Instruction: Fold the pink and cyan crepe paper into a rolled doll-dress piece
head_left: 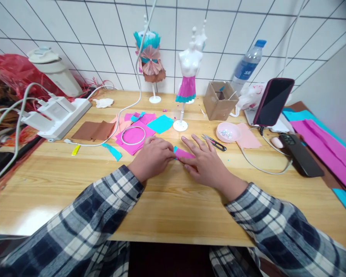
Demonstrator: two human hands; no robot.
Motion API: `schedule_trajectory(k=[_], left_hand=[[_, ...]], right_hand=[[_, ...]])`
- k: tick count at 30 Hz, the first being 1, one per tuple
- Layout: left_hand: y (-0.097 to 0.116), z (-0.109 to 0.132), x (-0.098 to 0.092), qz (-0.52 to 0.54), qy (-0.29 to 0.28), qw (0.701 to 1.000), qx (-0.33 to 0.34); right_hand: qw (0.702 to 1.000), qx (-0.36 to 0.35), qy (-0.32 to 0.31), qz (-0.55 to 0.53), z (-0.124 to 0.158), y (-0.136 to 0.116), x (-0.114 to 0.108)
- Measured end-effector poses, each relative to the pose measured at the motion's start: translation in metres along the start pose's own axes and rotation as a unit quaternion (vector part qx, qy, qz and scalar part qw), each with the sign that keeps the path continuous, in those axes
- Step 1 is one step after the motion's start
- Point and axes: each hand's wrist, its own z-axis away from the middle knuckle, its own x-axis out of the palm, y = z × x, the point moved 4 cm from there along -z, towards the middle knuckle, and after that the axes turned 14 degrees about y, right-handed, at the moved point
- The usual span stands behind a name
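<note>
On the left, cut paper pieces are lying unused beside the left hand, whose fingers are pinching the small pink paper strip on the table. The right hand is pressing it flat with fingers spread apart. I judge the folding is only starting, while the skirted mannequin behind looks finished.

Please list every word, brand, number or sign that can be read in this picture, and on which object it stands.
None can be read with certainty.
Blue label of the clear plastic water bottle: white marks, too blurred to read.
Small yellow tag on the wooden table: too small to read.
Dark phone screens: blank.
</note>
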Motion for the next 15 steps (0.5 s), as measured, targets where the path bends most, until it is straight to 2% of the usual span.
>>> schedule_trajectory(k=[3,9,15], left_hand=[[0.007,0.0,-0.006,-0.032,-0.016,0.998,0.059],[0.006,-0.003,-0.009,-0.038,-0.012,0.998,0.05],[0.005,-0.005,-0.009,-0.032,-0.016,0.999,0.033]], right_hand=[[1.0,0.003,0.001,-0.015,0.004,0.005,-0.001],[0.999,-0.02,0.029,0.005,0.015,0.005,-0.014],[1.0,-0.002,0.01,-0.026,0.017,0.011,-0.009]])
